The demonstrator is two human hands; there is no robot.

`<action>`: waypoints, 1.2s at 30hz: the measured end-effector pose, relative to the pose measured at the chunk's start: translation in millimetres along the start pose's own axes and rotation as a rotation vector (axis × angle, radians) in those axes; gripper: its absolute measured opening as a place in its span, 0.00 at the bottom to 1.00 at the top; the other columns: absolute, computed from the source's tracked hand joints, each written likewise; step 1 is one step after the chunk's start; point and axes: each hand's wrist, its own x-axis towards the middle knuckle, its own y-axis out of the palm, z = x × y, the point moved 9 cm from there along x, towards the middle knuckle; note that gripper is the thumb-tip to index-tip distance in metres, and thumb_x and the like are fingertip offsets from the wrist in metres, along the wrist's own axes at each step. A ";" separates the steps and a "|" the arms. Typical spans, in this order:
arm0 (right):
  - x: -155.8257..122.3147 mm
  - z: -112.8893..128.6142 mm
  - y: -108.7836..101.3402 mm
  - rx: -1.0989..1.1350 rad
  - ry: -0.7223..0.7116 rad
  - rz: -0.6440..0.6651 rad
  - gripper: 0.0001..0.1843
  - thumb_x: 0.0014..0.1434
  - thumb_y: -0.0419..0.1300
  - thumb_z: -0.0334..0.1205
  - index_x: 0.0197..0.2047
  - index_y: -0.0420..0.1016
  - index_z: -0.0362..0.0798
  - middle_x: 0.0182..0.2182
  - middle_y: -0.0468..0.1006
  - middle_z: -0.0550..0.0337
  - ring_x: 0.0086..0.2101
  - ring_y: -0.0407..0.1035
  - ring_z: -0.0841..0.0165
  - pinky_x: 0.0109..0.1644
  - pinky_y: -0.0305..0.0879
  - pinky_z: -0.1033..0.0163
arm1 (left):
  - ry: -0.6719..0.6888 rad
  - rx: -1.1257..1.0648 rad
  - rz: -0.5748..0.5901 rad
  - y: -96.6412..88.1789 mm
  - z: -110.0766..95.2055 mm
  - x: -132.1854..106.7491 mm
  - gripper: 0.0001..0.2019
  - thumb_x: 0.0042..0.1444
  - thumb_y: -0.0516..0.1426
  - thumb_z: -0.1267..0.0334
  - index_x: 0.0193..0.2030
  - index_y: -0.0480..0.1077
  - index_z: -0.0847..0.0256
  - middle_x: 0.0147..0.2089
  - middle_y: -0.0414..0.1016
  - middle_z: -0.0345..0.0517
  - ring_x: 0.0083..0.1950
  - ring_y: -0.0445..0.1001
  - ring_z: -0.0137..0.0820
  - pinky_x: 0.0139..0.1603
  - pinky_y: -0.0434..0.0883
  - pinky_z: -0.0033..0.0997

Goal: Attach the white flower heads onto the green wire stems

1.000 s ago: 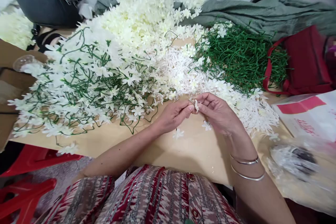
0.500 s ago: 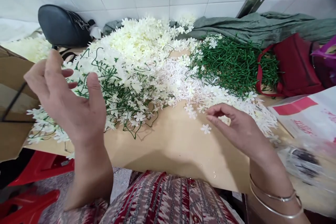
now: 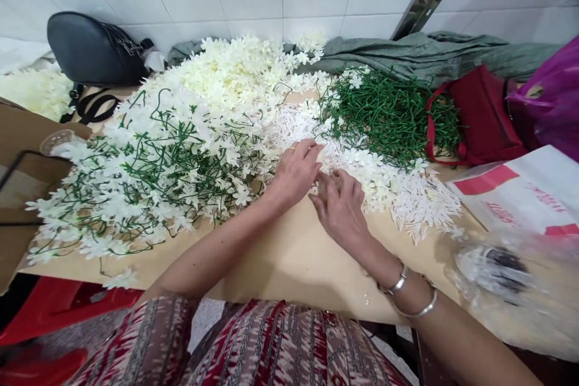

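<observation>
My left hand reaches across to the front edge of a heap of thin white stems, its fingers bent and close together. Right beside it, my right hand curls its fingers over the loose white flowers at the same edge. The fingertips almost meet, and whatever lies between them is hidden. Left of my hands spreads a pile of white artificial flowers on green stems. White flower heads are heaped behind, and bare green stems lie to the right.
A black bag stands at the back left by the wall, above a cardboard box. On the right are a red bag, a purple plastic bag, a white paper bag and a clear plastic bag. Red stools stand below the table.
My left hand has come down from above the flower pile at left to the white stems in the middle. My right hand has shifted left to meet it.
</observation>
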 end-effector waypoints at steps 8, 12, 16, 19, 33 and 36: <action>27.5 -43.9 -20.5 0.192 0.106 -0.231 0.08 0.67 0.54 0.35 0.40 0.74 0.48 0.40 0.76 0.50 0.44 0.67 0.56 0.53 0.64 0.47 | -0.037 -0.095 -0.104 -4.9 17.0 11.3 0.11 0.73 0.52 0.64 0.47 0.76 0.62 0.48 0.82 0.52 0.51 0.78 0.40 0.57 0.73 0.42; 22.9 -71.5 -38.8 0.363 0.270 -0.312 0.05 0.64 0.59 0.39 0.38 0.76 0.49 0.36 0.79 0.55 0.39 0.69 0.60 0.48 0.66 0.52 | -0.135 -0.454 -0.257 -20.1 30.4 3.9 0.06 0.70 0.57 0.62 0.46 0.75 0.60 0.40 0.82 0.45 0.38 0.78 0.32 0.42 0.74 0.30; 18.9 -84.7 -45.4 0.590 0.441 -0.350 0.09 0.61 0.62 0.43 0.41 0.78 0.47 0.33 0.79 0.60 0.30 0.66 0.68 0.39 0.65 0.59 | -0.074 -0.620 -0.258 -27.5 26.4 6.3 0.08 0.70 0.57 0.63 0.48 0.78 0.59 0.45 0.84 0.45 0.41 0.80 0.30 0.40 0.74 0.27; 18.4 -83.3 -51.9 0.650 0.461 -0.421 0.10 0.60 0.63 0.43 0.42 0.77 0.47 0.35 0.79 0.60 0.30 0.66 0.69 0.37 0.65 0.61 | 0.065 -0.461 -0.137 -20.7 13.5 11.4 0.14 0.71 0.52 0.69 0.54 0.78 0.59 0.54 0.82 0.50 0.53 0.80 0.34 0.53 0.75 0.32; 16.0 -70.2 -76.3 0.479 0.274 -0.538 0.08 0.67 0.59 0.44 0.44 0.76 0.50 0.39 0.81 0.56 0.43 0.76 0.61 0.51 0.70 0.53 | -0.021 -0.131 -0.190 -21.5 17.0 9.1 0.10 0.74 0.51 0.64 0.47 0.74 0.59 0.47 0.79 0.49 0.46 0.77 0.35 0.49 0.73 0.33; 15.8 -70.8 -79.1 0.484 0.263 -0.561 0.08 0.66 0.61 0.45 0.43 0.77 0.51 0.39 0.82 0.56 0.43 0.76 0.60 0.54 0.70 0.51 | -0.017 -0.299 -0.263 -33.5 15.8 5.1 0.08 0.73 0.53 0.64 0.46 0.74 0.60 0.45 0.80 0.47 0.41 0.77 0.30 0.46 0.73 0.29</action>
